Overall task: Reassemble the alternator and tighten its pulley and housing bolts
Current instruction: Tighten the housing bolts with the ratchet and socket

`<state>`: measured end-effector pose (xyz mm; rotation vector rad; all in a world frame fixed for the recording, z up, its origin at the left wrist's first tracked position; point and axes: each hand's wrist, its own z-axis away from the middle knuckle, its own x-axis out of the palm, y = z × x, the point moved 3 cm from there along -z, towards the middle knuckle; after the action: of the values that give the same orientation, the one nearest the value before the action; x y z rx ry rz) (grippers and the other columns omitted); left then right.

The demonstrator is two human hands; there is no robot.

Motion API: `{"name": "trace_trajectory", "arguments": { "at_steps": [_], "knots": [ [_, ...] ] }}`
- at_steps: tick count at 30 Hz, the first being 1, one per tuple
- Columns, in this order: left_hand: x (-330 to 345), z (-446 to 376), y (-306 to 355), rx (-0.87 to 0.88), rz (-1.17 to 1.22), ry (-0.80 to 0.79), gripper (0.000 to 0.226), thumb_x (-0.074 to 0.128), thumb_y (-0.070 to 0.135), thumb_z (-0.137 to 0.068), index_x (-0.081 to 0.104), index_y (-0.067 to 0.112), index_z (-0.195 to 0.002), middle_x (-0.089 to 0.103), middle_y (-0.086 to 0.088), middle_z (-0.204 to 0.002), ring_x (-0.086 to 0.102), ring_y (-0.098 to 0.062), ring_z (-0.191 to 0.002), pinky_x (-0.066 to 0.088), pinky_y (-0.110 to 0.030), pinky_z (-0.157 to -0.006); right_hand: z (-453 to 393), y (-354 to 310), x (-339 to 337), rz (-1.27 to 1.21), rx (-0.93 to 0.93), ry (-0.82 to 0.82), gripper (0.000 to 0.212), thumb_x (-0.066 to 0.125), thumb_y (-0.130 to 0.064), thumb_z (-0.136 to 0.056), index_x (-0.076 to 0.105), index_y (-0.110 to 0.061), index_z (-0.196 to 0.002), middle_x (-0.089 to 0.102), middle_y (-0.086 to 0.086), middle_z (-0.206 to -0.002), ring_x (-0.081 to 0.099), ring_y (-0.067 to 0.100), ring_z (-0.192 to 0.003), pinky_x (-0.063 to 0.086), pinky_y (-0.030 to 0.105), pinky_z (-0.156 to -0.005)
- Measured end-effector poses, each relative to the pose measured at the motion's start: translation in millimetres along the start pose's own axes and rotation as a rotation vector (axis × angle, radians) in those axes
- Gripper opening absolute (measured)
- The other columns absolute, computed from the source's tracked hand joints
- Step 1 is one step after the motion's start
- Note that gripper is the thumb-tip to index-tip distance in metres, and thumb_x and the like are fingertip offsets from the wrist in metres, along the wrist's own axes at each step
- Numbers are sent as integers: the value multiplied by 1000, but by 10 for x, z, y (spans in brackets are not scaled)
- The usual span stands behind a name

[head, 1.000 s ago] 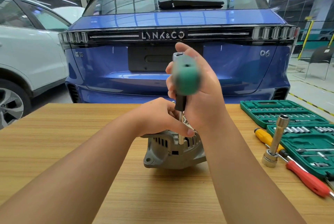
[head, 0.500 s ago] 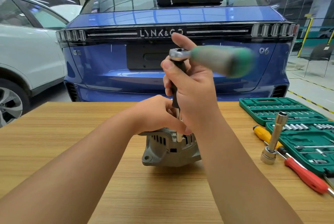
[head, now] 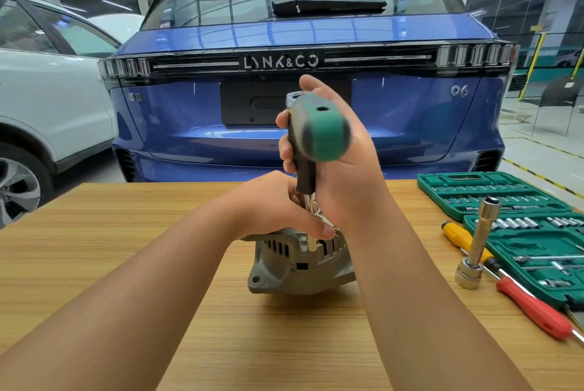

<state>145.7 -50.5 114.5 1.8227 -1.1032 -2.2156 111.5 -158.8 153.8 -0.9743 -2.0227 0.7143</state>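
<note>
Right hand (head: 344,169) fingers are curled round the dark shaft below the ratchet (head: 316,134) head; the green handle end points at the camera and is a bit blurred. Thumb sticks up behind the ratchet head. A chrome extension (head: 310,232) drops straight down from the tool into the top of the alternator (head: 297,264); I can't see the socket or the bolt it sits on.

Left hand (head: 278,204) lies over the top of the alternator, fingers curled down around its upper edge, thumb along the near rim just beside the extension. What is under the palm I can't tell.

Alternator stands on the wooden table (head: 126,232), roughly centre, vented housing and 1 mounting ear facing me.

Right side of the table: a chrome socket on a long extension (head: 477,248) standing tilted, leaning over 2 screwdrivers, 1 yellow-handled (head: 461,236), 1 red-handled (head: 534,308), which lie just beside the open green socket case (head: 537,251). The case is well apart from the alternator.

Beyond the table: rear of a blue car (head: 300,106), white car (head: 47,100) at left.
</note>
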Motion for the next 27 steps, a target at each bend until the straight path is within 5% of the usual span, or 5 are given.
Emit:
{"name": "trace_trajectory", "arguments": {
  "at_steps": [3,6,9,15,27],
  "knots": [
    [3,-13,-15,-42,-2,3,58,75,73,-42,74,35,-87,75,9,-82,72,-12,-81,60,-43,-87,12,-7,-5,157,-100,228,55,74,-34,-90,54,-1,-130,60,-5,-71,46,12,-56,40,24,-48],
    [11,-27,-19,-45,-5,3,59,74,76,-41,73,36,-85,73,13,-78,70,-9,-79,60,-38,-81,5,-55,-92,260,-150,358,23,73,-24,-94,61,-3,-94,49,-5,-62,39,10,-52,35,24,-47],
    [-8,-47,-37,-52,0,14,56,76,77,-44,72,35,-82,72,12,-76,70,-9,-75,58,-38,-78,18,-65,-63,177,-47,193,12,67,-17,-96,60,-13,-105,55,-4,-70,48,10,-57,43,26,-54],
    [-2,-64,-40,-10,-21,10,53,77,68,-45,74,41,-92,75,16,-87,72,-6,-81,60,-46,-89,56,-3,120,327,-280,24,46,57,1,-98,60,-37,-122,56,0,-82,47,14,-64,43,30,-56],
    [-5,-7,-19,-32,-5,25,62,78,72,-45,74,34,-93,75,9,-87,73,-11,-84,60,-48,-91,28,-7,28,15,-71,-17,35,42,-41,-95,67,-27,-115,55,9,-87,50,18,-62,38,29,-55]
  ]
}}
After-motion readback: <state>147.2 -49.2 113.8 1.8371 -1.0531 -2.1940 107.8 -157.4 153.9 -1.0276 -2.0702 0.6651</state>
